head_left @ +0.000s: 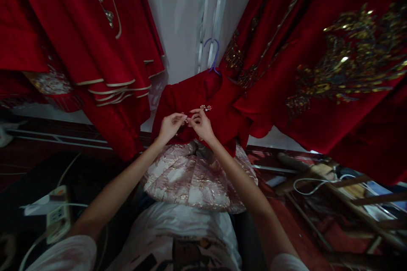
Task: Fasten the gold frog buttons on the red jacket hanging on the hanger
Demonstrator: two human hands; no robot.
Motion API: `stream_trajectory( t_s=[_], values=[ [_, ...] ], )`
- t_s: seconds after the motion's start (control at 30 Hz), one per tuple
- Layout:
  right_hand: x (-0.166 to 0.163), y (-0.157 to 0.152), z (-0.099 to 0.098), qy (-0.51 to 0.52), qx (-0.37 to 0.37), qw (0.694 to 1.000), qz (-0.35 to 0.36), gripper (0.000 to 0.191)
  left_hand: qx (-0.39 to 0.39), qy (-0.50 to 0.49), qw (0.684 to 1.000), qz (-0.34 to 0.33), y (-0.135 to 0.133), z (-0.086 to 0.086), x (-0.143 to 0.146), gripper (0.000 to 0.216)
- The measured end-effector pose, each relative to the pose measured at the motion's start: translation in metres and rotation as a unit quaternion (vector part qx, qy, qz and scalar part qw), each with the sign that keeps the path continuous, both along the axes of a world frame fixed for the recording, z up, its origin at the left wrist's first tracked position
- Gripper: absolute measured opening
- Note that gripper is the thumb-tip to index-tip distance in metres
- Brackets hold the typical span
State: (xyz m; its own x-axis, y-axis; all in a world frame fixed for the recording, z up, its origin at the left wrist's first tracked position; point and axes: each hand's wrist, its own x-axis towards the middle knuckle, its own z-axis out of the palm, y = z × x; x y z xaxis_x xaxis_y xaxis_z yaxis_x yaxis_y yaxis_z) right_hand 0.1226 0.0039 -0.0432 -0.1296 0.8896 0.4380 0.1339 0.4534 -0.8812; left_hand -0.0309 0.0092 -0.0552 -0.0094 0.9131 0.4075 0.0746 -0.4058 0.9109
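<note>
A red jacket [219,106] hangs in front of me on a blue hanger [213,53], over a pale pink and gold brocade skirt [193,178]. My left hand [170,126] and my right hand [201,123] meet at the jacket's front opening, fingers pinched on a pearl button fastening [187,117]. A second pearl fastening [205,108] sits just above my right hand.
Red garments with cream trim [104,72] hang at the left, and red robes with gold embroidery [346,67] at the right. A white power strip with cables [57,214] lies at the lower left. Wooden frame pieces and a white cable [318,182] are at the lower right.
</note>
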Motion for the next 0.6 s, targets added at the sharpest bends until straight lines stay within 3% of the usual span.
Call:
stream_trajectory(
  t_s=[0.3,0.6],
  values=[
    [-0.0006,0.0012,-0.0018,-0.077,0.062,0.993,-0.069,0.023,-0.006,0.0,1.0,-0.014,-0.0039,-0.0018,-0.0035,0.039],
    [0.0003,-0.0003,-0.0001,-0.088,0.083,0.989,-0.079,0.02,-0.03,-0.016,0.999,-0.027,-0.0016,-0.006,-0.0046,0.038]
  ],
)
